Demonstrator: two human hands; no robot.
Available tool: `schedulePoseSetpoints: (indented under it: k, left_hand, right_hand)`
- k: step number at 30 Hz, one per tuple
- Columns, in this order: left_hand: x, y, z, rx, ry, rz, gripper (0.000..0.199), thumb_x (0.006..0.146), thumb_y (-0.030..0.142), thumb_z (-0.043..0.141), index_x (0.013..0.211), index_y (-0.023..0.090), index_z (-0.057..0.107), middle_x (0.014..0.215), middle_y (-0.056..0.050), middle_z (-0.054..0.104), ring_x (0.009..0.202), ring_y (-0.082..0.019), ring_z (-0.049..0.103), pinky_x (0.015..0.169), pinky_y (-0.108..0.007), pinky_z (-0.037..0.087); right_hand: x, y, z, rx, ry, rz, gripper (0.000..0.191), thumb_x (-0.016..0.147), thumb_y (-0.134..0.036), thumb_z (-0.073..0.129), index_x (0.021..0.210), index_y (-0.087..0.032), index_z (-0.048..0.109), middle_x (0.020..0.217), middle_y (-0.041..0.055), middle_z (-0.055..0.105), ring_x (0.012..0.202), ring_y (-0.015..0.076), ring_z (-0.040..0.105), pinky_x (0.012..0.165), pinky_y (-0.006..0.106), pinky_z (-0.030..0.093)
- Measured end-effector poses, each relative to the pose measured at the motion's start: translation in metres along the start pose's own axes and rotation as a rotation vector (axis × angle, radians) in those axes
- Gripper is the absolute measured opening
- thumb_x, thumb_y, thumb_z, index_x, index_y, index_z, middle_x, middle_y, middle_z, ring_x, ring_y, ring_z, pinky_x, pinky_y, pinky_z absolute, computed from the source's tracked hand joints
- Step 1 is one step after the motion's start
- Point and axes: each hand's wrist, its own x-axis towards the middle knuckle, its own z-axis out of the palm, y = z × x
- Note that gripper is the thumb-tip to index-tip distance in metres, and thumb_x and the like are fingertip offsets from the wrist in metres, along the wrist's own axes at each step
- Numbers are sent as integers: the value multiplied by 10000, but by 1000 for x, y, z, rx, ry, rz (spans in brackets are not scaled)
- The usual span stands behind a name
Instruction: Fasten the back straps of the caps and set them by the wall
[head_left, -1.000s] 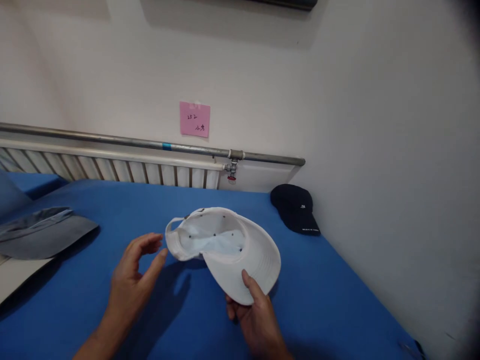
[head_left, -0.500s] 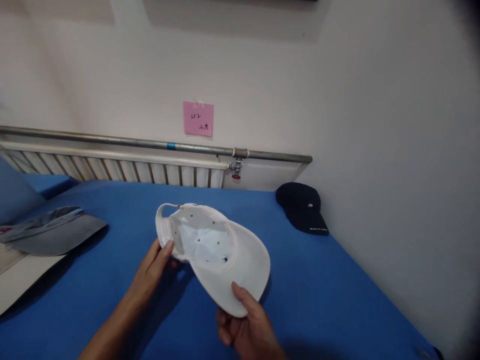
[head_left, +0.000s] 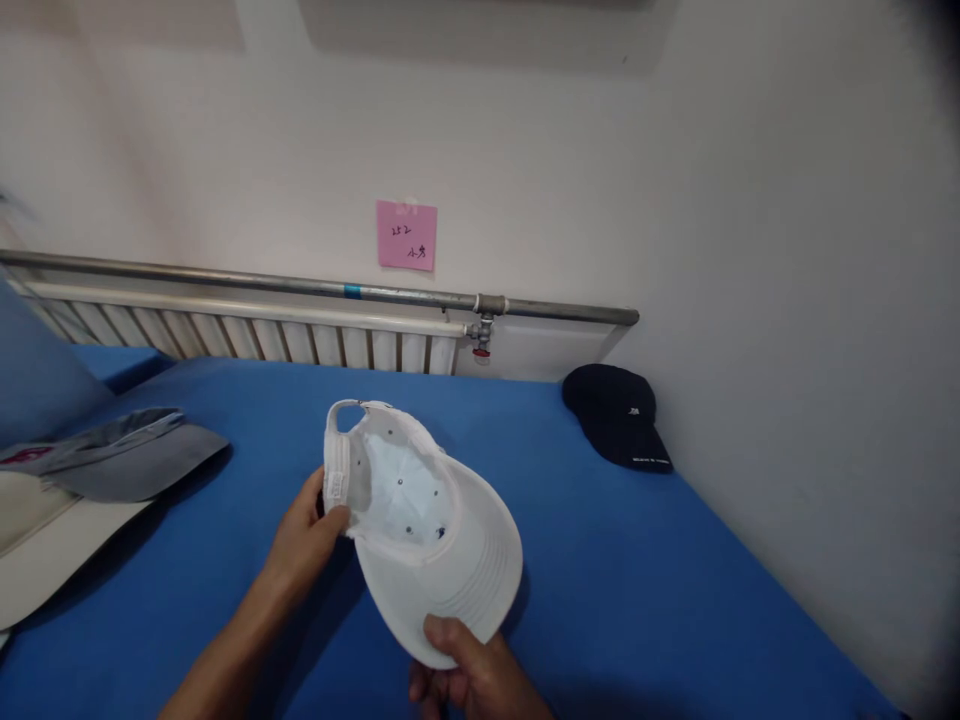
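Both of my hands hold a white baseball cap (head_left: 457, 540) above the blue surface, its hollow inside facing me and its brim pointing down to the right. My left hand (head_left: 307, 535) pinches the side of the crown near the back strap, thumb on the inner band. At the brim's lower edge, my right hand (head_left: 472, 665) grips with the thumb on top and the fingers underneath. A small white label shows on the inner band, and a dark embroidery mark inside the crown.
A black cap (head_left: 615, 415) lies at the right near the wall. On the left, a grey visor cap (head_left: 157, 460) rests over a beige cap (head_left: 67, 540) on the blue surface (head_left: 637, 580). Behind are a radiator (head_left: 300, 342), a metal pipe (head_left: 420, 296) and a pink note (head_left: 406, 236).
The white cap has turned so that its brim points further down, and my right hand has moved down and left with it. The view has shifted slightly left.
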Motion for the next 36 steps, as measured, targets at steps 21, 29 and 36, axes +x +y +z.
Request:
schedulePoseSetpoints:
  k: [21, 29, 36]
  left_hand:
    - [-18, 9, 6, 29, -60, 77, 428, 603, 140, 807, 1010, 263, 760, 1088, -46, 718, 1115, -294, 603, 947, -308, 493]
    - [-25, -8, 6, -126, -465, -129, 447, 672, 264, 812, 1112, 284, 739, 1030, -66, 735, 849, -235, 686, 744, -276, 556]
    - [-35, -4, 12, -111, -539, -182, 411, 689, 298, 802, 1095, 277, 743, 965, -70, 737, 775, -215, 682, 659, -249, 535]
  right_hand:
    - [1, -57, -43, -536, 552, -481, 455, 731, -472, 689, 1091, -196, 655, 1063, 113, 697, 1001, 267, 651, 898, 422, 511]
    - [2, -76, -29, -607, 533, -503, 440, 745, -386, 669, 1137, -194, 617, 1106, 111, 675, 995, 245, 638, 838, 375, 517]
    - [29, -85, -26, -1056, 512, -661, 226, 804, -236, 586, 1013, -207, 668, 986, 69, 684, 934, 232, 620, 842, 363, 452]
